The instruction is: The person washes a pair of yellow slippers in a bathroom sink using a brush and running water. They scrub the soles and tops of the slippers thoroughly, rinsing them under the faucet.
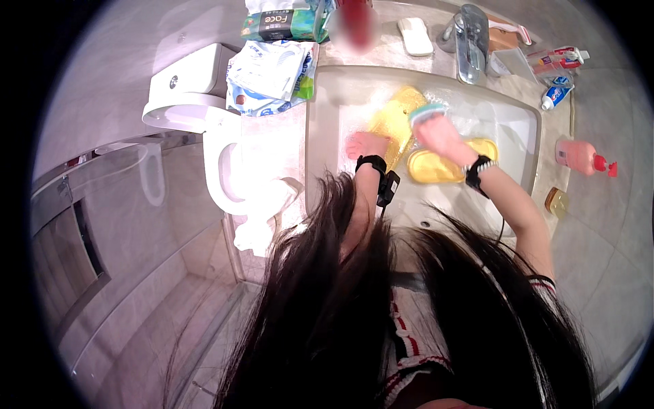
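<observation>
A yellow slipper (397, 117) lies tilted in the white sink (325, 102), with its far end near the faucet. My left hand (368, 144) grips its near left side; the slipper partly hides how the fingers lie. My right hand (441, 136) is closed around a teal-and-white scrub brush (428, 110), held just beside the slipper's right edge. A second yellow slipper (430, 168) rests in the sink under my right wrist, its sole side partly covered by my arm. Foamy water surrounds both slippers.
A chrome faucet (471, 48) rises behind the sink, next to a white bar of soap (415, 36). Tissue packs (269, 75) stand at the left, near a toilet (225, 160). On the right are a toothpaste tube (557, 93) and a pink pump bottle (579, 157). Long hair hangs near my forearms.
</observation>
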`<action>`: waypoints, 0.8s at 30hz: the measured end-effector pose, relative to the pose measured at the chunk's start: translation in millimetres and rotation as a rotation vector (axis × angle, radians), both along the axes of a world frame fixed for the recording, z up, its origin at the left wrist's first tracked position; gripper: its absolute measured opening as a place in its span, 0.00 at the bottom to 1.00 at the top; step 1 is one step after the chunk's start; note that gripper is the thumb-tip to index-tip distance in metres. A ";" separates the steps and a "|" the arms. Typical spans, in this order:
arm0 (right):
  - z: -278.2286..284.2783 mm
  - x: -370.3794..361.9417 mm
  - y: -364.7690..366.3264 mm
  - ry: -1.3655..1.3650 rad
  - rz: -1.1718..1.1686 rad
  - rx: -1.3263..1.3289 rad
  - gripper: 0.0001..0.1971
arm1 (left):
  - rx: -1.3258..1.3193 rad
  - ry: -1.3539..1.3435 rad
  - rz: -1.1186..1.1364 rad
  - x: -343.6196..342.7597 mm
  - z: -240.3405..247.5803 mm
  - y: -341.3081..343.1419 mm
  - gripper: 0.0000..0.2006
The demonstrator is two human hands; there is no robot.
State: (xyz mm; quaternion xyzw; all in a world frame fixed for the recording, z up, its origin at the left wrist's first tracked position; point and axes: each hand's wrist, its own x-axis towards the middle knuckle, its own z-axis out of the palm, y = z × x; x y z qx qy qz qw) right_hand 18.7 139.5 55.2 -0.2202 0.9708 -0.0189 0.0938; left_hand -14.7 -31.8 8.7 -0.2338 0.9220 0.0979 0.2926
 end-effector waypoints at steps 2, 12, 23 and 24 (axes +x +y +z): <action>-8.2 11.7 -15.6 0.126 0.254 0.046 0.06 | 0.048 -0.040 -0.004 -7.5 -3.5 -4.8 0.35; 14.4 33.9 -36.8 -0.058 0.240 0.007 0.07 | 0.037 -0.076 0.011 -2.6 16.7 -2.2 0.37; 11.1 53.3 -44.3 -0.065 0.254 -0.033 0.05 | 0.069 -0.063 -0.017 -4.6 -7.8 -5.1 0.37; 12.5 47.6 -38.1 -0.082 0.226 0.028 0.06 | 0.027 -0.046 0.000 -3.9 -5.7 -4.7 0.37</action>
